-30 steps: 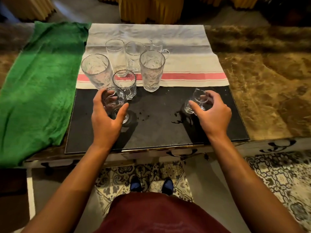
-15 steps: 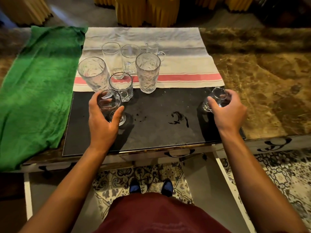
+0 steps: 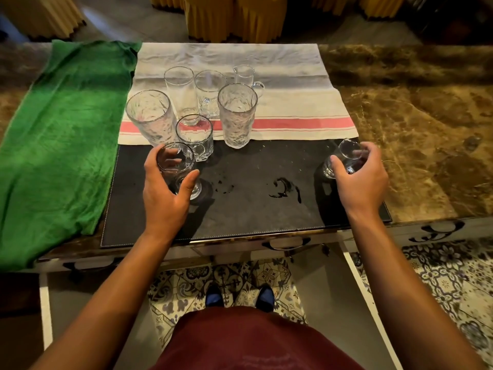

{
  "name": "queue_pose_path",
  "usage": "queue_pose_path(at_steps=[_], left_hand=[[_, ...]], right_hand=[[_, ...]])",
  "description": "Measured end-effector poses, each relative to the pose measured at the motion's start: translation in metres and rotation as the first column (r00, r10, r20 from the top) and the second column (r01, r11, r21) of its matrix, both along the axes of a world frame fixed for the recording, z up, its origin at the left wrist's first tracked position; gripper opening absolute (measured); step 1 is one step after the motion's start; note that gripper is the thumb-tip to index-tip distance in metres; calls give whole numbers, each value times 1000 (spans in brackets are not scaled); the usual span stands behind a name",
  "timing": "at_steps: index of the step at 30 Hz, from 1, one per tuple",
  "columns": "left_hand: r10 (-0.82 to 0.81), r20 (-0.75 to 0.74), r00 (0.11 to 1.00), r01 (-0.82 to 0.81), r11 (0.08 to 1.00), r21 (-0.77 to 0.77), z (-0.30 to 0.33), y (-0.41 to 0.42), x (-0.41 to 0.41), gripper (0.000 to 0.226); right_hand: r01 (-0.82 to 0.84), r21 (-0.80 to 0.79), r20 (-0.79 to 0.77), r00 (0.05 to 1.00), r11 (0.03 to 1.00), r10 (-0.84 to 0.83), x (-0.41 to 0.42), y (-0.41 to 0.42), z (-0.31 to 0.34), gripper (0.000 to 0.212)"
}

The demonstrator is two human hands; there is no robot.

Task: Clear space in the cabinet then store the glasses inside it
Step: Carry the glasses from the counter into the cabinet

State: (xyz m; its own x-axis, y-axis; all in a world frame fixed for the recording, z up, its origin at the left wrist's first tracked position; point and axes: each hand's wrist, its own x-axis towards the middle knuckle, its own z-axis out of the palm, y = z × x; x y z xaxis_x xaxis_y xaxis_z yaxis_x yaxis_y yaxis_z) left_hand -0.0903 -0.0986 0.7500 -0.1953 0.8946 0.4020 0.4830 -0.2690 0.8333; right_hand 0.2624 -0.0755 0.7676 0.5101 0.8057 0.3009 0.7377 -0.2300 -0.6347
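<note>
We see our left hand with its grip curled round a smooth, clear footed glass on the flat black mat, beside six more clear glasses, two of them bumpy. Our right hand grips a small clear glass at the mat's right edge. That little glass has slid farther right than a second ago, away from the dark wet spot.

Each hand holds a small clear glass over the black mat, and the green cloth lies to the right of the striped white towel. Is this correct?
Not quite. The head view shows the green cloth to the left of the striped white towel. The rest holds.
</note>
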Motion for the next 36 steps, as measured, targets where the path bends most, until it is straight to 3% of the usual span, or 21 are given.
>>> queue_pose_path(at_steps=[3, 10, 17, 24, 36], left_hand=[[-6, 2, 1000, 6, 1000, -2, 0, 1, -1, 73], [6, -1, 1000, -6, 1000, -2, -2, 1, -4, 73], [26, -13, 1000, -26, 999, -24, -2, 0, -5, 76], [21, -13, 1000, -21, 999, -32, -3, 1, -6, 77], [13, -60, 998, -14, 1000, -23, -4, 8, -20, 78]], right_hand=[[4, 38, 54, 999, 999, -6, -11, 2, 7, 86], [-301, 174, 90, 953, 937, 289, -77, 23, 33, 70], [-517, -23, 36, 855, 856, 517, -134, 72, 35, 93], [-550, -34, -64, 835, 835, 547, -158, 91, 32, 105], [-542, -34, -174, 830, 840, 529, -159, 103, 31, 99]])
